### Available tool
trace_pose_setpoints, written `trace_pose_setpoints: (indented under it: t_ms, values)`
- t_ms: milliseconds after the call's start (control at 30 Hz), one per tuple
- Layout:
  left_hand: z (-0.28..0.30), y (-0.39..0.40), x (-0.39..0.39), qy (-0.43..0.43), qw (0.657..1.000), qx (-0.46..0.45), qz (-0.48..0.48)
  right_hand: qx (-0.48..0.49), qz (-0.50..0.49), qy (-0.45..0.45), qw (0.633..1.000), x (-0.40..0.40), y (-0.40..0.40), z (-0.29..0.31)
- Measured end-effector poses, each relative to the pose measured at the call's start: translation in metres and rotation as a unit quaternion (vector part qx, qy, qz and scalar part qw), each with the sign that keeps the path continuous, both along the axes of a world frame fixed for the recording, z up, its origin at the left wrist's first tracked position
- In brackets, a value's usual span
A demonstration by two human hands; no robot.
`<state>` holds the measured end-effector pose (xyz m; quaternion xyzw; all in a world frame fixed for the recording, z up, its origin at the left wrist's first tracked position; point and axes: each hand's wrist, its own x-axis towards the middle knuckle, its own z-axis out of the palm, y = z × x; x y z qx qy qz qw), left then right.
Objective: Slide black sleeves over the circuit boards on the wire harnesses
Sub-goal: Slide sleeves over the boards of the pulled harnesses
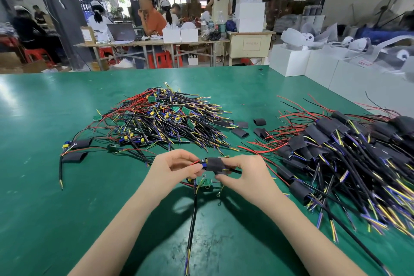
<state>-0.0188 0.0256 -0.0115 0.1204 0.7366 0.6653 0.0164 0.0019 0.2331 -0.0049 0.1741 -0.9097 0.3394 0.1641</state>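
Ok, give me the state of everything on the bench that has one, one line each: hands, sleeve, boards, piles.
Left hand: pinching the board end of a harness.
Right hand: pinching the black sleeve.
Black flattened tube sleeve: partly over the board, blue part still showing.
Bare green circuit board: unsleeved, lying on the green table under the hands.
Middle pile of harnesses: unsleeved.
Right pile of harnesses: sleeved.
Loose black sleeves: empty, between the piles.

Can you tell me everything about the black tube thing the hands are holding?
The sleeve is a short, matte black tube, soft-looking and a bit flattened. It lies sideways in the air above the green table. The right hand pinches its right end. The left hand holds the board, whose blue part and red wire poke out of the sleeve's left end. Thin wires stick out on the right.
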Motion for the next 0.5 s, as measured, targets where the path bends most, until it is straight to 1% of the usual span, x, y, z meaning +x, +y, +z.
trace_pose_setpoints:
  t_ms: [100, 233, 400, 500]
  values:
    - [-0.003, 0.003, 0.001, 0.004, 1.000, -0.012, 0.004, 0.037, -0.009, 0.009, 0.999, -0.001, -0.002, -0.004]
    - [-0.006, 0.004, 0.000, 0.023, 0.998, -0.050, 0.010, 0.122, -0.033, 0.024, 0.992, -0.003, -0.004, -0.008]
    - [-0.006, 0.006, 0.000, 0.031, 0.996, -0.073, 0.035, 0.122, -0.031, 0.035, 0.991, -0.001, -0.007, -0.010]
    - [-0.006, 0.007, 0.000, 0.029, 0.996, -0.070, 0.046, 0.118, -0.022, 0.044, 0.992, -0.001, -0.009, -0.011]
